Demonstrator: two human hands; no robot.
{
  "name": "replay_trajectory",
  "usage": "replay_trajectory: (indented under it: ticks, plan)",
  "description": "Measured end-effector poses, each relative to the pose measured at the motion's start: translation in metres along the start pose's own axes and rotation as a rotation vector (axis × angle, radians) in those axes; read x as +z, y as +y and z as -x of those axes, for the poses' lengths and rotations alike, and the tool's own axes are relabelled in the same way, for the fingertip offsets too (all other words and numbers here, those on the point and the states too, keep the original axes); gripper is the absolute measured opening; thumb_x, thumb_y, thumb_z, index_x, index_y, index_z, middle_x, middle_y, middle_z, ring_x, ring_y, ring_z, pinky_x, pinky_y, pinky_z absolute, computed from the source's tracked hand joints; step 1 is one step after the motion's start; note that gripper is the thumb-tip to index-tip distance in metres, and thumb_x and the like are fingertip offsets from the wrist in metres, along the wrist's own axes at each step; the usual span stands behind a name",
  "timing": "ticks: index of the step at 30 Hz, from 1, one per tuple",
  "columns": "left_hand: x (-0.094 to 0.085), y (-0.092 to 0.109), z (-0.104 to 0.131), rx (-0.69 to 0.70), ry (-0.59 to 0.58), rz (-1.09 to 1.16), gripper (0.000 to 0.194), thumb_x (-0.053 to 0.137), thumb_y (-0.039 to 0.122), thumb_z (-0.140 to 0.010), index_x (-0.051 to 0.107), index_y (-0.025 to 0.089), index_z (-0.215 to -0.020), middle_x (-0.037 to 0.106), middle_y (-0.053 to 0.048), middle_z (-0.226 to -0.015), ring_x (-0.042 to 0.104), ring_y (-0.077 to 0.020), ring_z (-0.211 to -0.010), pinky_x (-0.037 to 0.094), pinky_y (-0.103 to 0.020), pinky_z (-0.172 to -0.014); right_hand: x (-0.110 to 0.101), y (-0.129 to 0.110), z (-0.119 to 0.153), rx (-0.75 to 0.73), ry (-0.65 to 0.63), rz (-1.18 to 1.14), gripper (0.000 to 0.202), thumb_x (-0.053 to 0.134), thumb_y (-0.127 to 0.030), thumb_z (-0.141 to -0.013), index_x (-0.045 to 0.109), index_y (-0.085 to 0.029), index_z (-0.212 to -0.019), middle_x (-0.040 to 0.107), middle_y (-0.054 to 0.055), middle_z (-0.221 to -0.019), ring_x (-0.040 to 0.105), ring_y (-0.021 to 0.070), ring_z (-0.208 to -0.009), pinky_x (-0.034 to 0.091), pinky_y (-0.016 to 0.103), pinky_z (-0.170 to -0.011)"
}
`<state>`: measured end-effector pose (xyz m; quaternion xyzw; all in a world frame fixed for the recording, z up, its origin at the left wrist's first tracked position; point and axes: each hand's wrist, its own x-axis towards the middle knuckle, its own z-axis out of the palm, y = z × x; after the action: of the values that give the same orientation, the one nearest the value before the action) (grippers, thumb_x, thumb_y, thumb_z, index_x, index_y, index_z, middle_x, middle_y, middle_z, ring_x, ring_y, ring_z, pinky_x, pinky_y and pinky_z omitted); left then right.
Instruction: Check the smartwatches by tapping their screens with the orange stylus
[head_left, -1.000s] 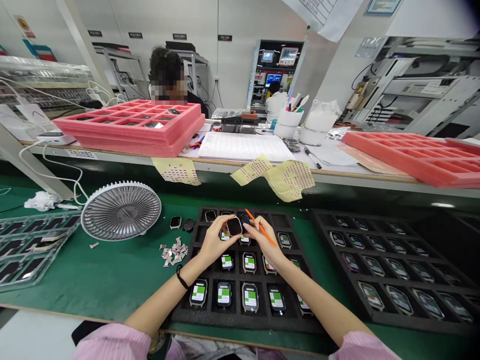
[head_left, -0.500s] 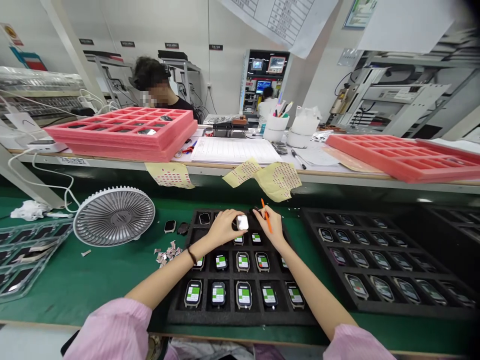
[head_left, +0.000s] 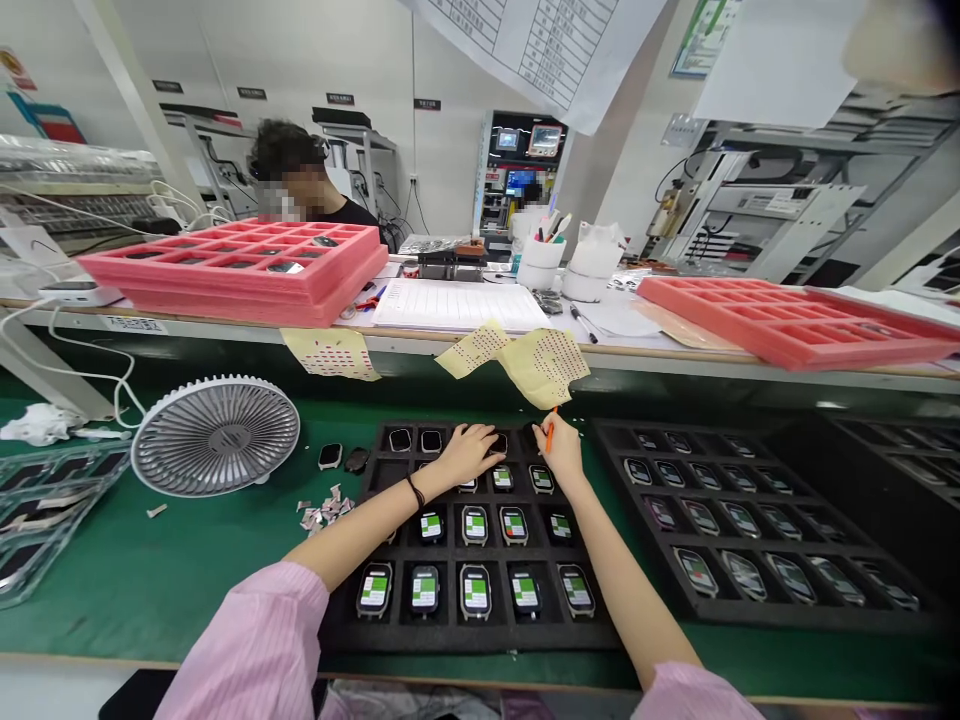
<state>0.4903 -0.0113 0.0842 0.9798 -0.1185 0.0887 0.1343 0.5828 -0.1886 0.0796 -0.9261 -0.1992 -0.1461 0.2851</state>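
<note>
A black foam tray [head_left: 551,637] lies before me with smartwatch bodies in its compartments; several screens in the nearer rows show green and white blocks. My left hand [head_left: 466,455] is over the back row, fingers spread, with its fingertips beside a dark-screened smartwatch [head_left: 498,443]. Whether they touch that watch is hard to tell. At the tray's back right corner, my right hand [head_left: 562,452] grips a thin orange stick-like tool [head_left: 550,432]. Its fingertips reach a dark item in the corner compartment, mostly hidden. Near the right hand lies a lit smartwatch [head_left: 541,479].
Left of the tray are a round fan [head_left: 217,437], a pile of small pinkish strips [head_left: 325,508], a loose watch [head_left: 330,456] and a clear plastic tray [head_left: 60,510]. A second black tray [head_left: 720,605] stands right. Pink foam trays [head_left: 240,290] sit on the shelf; a co-worker [head_left: 300,180] is behind.
My left hand has lowered and let go of the watch with the white-lit screen it held. The right hand has moved slightly right, the orange tool still in it. The view has shifted a little.
</note>
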Motion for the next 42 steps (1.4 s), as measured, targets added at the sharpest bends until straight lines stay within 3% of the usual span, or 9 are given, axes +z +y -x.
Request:
replay_trajectory:
  ticks: [5,8,11,15,20,24,28,35,42]
  plan:
    - [-0.025,-0.009,0.022,-0.12,0.026,-0.044,0.035,0.043,0.039,-0.095,0.059,0.015,-0.115,0.058,-0.012,-0.125,0.051,-0.0273,-0.116,0.04,-0.042,-0.094,-0.004,-0.006,0.005,0.034,-0.093,0.141,0.026,0.061,-0.014,-0.076,0.04,-0.022,-0.062,0.053,0.001,-0.058,0.055,0.0178,-0.056,0.03,0.025,-0.052]
    - [-0.038,-0.017,0.042,-0.23,0.052,-0.118,0.029,0.043,0.035,-0.094,0.062,0.015,-0.103,0.062,-0.011,-0.11,0.055,-0.0266,-0.104,0.044,-0.039,-0.086,-0.01,-0.022,0.011,-0.016,-0.1,0.171,0.019,0.055,-0.023,-0.086,0.047,-0.02,-0.069,0.059,0.006,-0.068,0.059,0.0194,-0.064,0.03,0.025,-0.053]
    - [-0.046,-0.026,0.068,-0.299,0.123,-0.153,0.024,0.044,0.031,-0.093,0.062,0.016,-0.099,0.06,-0.011,-0.103,0.055,-0.0262,-0.1,0.046,-0.038,-0.084,-0.014,-0.042,0.019,-0.153,-0.079,0.108,0.032,0.037,-0.034,-0.096,0.05,-0.02,-0.071,0.062,0.006,-0.069,0.06,0.0188,-0.062,0.032,0.026,-0.054]
    - [-0.041,-0.039,0.111,-0.344,0.271,-0.041,0.022,0.043,0.03,-0.093,0.058,0.019,-0.106,0.056,-0.011,-0.114,0.052,-0.0278,-0.108,0.045,-0.043,-0.087,-0.011,-0.068,0.033,-0.334,-0.198,-0.081,0.044,0.025,-0.037,-0.099,0.054,-0.02,-0.07,0.063,0.005,-0.065,0.061,0.0177,-0.058,0.035,0.026,-0.056]
    - [-0.025,-0.054,0.146,-0.439,0.425,0.241,0.022,0.044,0.031,-0.092,0.059,0.02,-0.104,0.056,-0.01,-0.117,0.052,-0.0257,-0.114,0.042,-0.044,-0.098,0.001,-0.086,0.044,-0.419,-0.397,-0.069,0.036,0.034,-0.034,-0.098,0.058,-0.021,-0.073,0.064,0.004,-0.063,0.063,0.0187,-0.059,0.034,0.024,-0.054]
    - [-0.02,-0.056,0.146,-0.494,0.565,0.434,0.021,0.041,0.028,-0.092,0.06,0.02,-0.095,0.059,-0.009,-0.111,0.056,-0.0215,-0.111,0.042,-0.04,-0.1,0.008,-0.087,0.044,-0.387,-0.427,-0.02,0.029,0.04,-0.027,-0.096,0.057,-0.02,-0.074,0.064,0.006,-0.062,0.062,0.02,-0.053,0.031,0.025,-0.051]
    - [-0.019,-0.044,0.136,-0.446,0.583,0.429,0.018,0.042,0.026,-0.091,0.06,0.02,-0.093,0.062,-0.008,-0.107,0.057,-0.0213,-0.106,0.043,-0.039,-0.097,0.012,-0.082,0.042,-0.307,-0.424,0.055,0.024,0.044,-0.022,-0.094,0.058,-0.017,-0.075,0.065,0.01,-0.064,0.063,0.0233,-0.055,0.031,0.027,-0.051]
    - [-0.024,-0.014,0.117,-0.252,0.31,0.15,0.019,0.04,0.024,-0.093,0.057,0.02,-0.101,0.064,-0.007,-0.107,0.057,-0.0229,-0.103,0.041,-0.04,-0.089,0.005,-0.07,0.031,-0.239,-0.358,0.134,0.021,0.045,-0.025,-0.094,0.057,-0.018,-0.079,0.066,0.01,-0.071,0.064,0.0221,-0.061,0.032,0.027,-0.054]
    - [-0.022,-0.007,0.105,-0.255,0.195,0.089,0.02,0.04,0.026,-0.094,0.057,0.02,-0.103,0.064,-0.007,-0.106,0.057,-0.0246,-0.102,0.04,-0.039,-0.086,-0.013,-0.02,0.003,-0.126,-0.259,0.202,0.002,0.052,-0.018,-0.087,0.051,-0.017,-0.086,0.064,0.012,-0.086,0.061,0.0236,-0.078,0.034,0.027,-0.059]
